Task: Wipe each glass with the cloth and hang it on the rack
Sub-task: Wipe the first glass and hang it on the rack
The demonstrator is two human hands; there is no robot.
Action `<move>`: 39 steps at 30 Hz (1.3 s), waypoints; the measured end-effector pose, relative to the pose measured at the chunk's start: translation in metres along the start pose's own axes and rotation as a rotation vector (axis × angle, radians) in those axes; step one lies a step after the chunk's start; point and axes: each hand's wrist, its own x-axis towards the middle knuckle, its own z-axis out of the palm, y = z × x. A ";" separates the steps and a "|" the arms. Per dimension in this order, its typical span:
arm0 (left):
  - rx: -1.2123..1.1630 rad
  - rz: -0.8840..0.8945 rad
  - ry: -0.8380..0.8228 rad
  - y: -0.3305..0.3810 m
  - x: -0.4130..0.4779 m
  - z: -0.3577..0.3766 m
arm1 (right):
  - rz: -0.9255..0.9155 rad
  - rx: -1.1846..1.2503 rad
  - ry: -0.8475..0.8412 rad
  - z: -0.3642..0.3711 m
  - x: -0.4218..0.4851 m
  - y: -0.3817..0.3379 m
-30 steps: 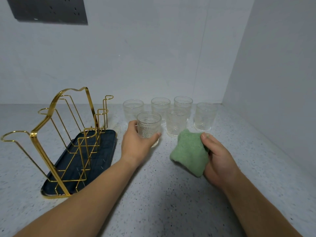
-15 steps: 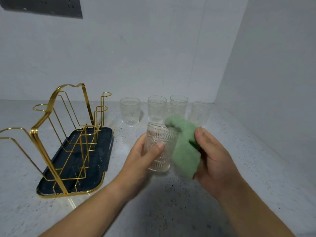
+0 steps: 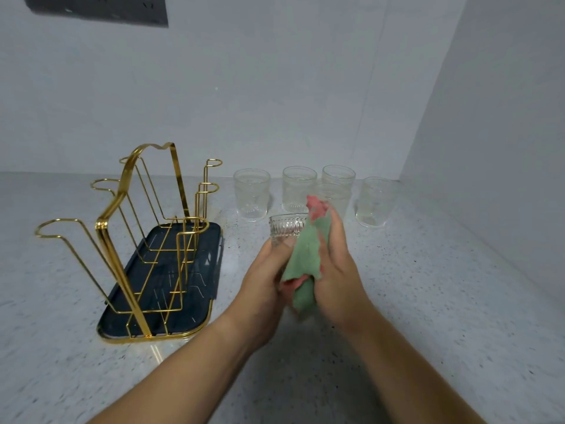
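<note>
The left hand (image 3: pixel 263 280) is gripping a ribbed clear glass tumbler (image 3: pixel 287 229) right of the gold wire rack (image 3: pixel 128 240); the right hand (image 3: pixel 336 270) is pressing a soft green-and-pink cloth (image 3: pixel 305 258) against it. Fragile, probably slippery: best held round the ribbed wall.

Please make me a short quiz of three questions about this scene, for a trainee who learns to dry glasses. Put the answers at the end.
1. Fill in the missing word: the left hand grips a ribbed ___.
2. Which hand holds the green cloth? A) the left hand B) the right hand C) neither hand
3. True or false: a glass already hangs on the gold rack.

Key
1. glass
2. B
3. False: no glass hangs on the rack.
</note>
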 end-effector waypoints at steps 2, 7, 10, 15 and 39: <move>-0.039 -0.009 0.053 0.002 0.000 -0.004 | -0.008 -0.053 -0.078 0.005 -0.012 0.010; -0.007 0.040 0.047 0.005 -0.003 -0.004 | -0.028 -0.169 -0.155 0.006 -0.025 0.009; 0.008 0.023 0.032 0.003 -0.002 0.002 | 0.023 -0.063 -0.078 -0.002 -0.008 -0.008; -0.020 0.029 -0.015 0.005 0.003 -0.001 | 0.046 0.013 -0.010 -0.008 0.011 -0.011; -0.135 0.006 -0.047 0.015 -0.003 0.001 | 0.025 -0.411 -0.092 -0.016 -0.017 0.002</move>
